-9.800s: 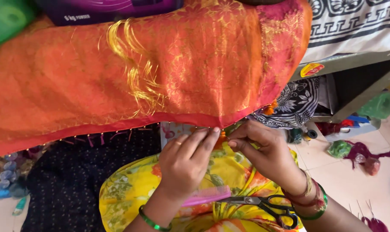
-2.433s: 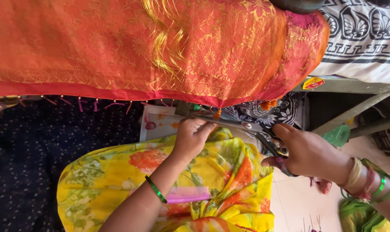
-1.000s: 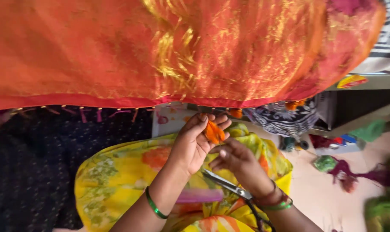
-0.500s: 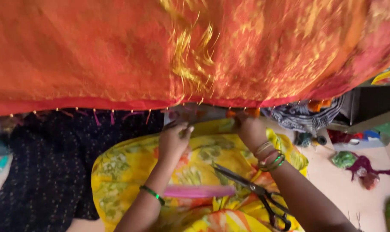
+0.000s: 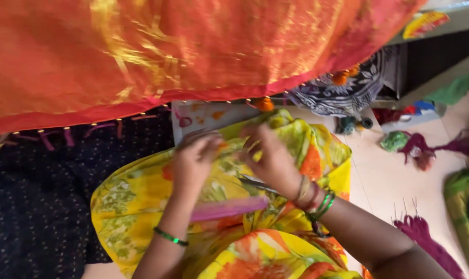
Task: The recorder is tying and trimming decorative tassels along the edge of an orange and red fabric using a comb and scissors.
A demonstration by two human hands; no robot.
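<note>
Frame is motion-blurred, so I read it loosely. My left hand (image 5: 193, 160) and right hand (image 5: 270, 163) sit close together at centre frame, over the yellow floral cloth (image 5: 136, 206) on my lap, fingers curled; I cannot tell what, if anything, they pinch. The orange-red sari (image 5: 193, 46) hangs across the top, its tasselled border (image 5: 141, 106) just above the hands. A pink thread bundle (image 5: 226, 208) lies on the lap, a scissor blade (image 5: 255, 182) pokes out under the right wrist. Risks, I judge: the loose scissors could nick the lap cloth or slide off, and the thread bundle could tangle.
</note>
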